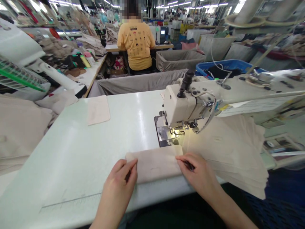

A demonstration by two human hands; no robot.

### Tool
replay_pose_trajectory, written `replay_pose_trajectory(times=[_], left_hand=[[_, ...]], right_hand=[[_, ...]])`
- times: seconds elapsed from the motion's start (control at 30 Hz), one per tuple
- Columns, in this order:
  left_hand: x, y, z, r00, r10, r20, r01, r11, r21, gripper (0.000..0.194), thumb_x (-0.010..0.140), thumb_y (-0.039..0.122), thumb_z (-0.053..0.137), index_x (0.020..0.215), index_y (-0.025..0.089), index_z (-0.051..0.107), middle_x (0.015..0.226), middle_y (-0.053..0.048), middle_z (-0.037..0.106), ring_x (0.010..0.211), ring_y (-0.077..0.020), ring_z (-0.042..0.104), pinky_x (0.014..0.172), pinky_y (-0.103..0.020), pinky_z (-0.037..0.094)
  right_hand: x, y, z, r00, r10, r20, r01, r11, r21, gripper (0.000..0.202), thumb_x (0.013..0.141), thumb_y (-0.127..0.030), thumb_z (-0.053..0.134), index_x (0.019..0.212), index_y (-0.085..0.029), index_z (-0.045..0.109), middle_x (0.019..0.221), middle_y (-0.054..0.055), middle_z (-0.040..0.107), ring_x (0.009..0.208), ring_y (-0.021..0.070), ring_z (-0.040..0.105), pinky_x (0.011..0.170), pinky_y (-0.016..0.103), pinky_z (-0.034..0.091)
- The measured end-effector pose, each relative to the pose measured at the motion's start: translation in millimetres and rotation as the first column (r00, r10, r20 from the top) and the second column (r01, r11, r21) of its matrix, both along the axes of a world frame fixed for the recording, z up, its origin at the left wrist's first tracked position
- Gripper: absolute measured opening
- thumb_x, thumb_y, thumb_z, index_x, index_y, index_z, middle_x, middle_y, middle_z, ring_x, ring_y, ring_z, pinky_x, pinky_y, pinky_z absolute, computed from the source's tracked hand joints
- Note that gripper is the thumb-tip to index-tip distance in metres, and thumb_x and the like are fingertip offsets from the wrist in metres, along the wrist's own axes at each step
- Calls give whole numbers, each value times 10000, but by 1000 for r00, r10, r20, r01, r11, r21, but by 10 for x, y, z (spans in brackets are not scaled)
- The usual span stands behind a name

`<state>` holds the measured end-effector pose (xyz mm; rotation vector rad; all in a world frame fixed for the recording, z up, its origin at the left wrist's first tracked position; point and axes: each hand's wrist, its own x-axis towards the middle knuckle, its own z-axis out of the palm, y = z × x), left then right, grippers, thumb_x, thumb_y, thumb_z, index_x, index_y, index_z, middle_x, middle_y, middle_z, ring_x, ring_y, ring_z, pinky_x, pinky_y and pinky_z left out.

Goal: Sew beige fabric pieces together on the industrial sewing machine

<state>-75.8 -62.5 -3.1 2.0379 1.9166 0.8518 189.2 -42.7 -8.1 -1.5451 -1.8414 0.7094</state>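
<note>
A folded beige fabric piece (156, 163) lies near the front edge of the table, just before the sewing machine (181, 105). My left hand (122, 176) pinches its left end between thumb and forefinger. At the other end, my right hand (196, 170) grips the cloth's right edge with thumb and fingers; something small and dark shows inside that palm, too unclear to name. The lit needle area and metal plate (164, 132) sit right behind the cloth. Beside my right hand spreads a stack of beige fabric panels (226, 146).
A small beige cloth piece (98, 109) lies at the table's far left. More beige fabric (21, 127) is heaped beyond the left edge. A white lamp-like arm (59, 74) reaches in there. Behind the table are a grey cloth-lined bin (143, 82) and a seated person in yellow (137, 44).
</note>
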Motion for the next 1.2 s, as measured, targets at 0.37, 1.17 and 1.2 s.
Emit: replay_pose_trajectory(times=[0.37,1.17,1.2], left_hand=[[-2,-10,-12,1000,0,-11,0,1000,29,335,944,371,493,955,173,763,795,-34,612,666,-168,657,623,-293,555],[7,0,34,1000,-19,-4,19,1000,5,330,948,370,485,962,183,757,789,-31,626,669,-160,660,617,-271,562],[7,1,34,1000,-18,-8,18,1000,8,333,949,369,483,964,181,757,786,-30,626,669,-159,660,617,-271,562]], right_hand=[[-3,-2,19,1000,5,-24,-4,1000,19,245,933,-314,538,805,-225,726,714,18,678,656,176,637,633,289,501],[47,56,-40,998,-3,-66,-1,999,-52,171,919,-280,577,886,-216,733,761,11,630,704,168,610,656,280,471],[47,58,-44,998,-3,-68,-1,998,-59,171,919,-278,577,894,-216,734,768,11,632,708,167,612,660,279,472]])
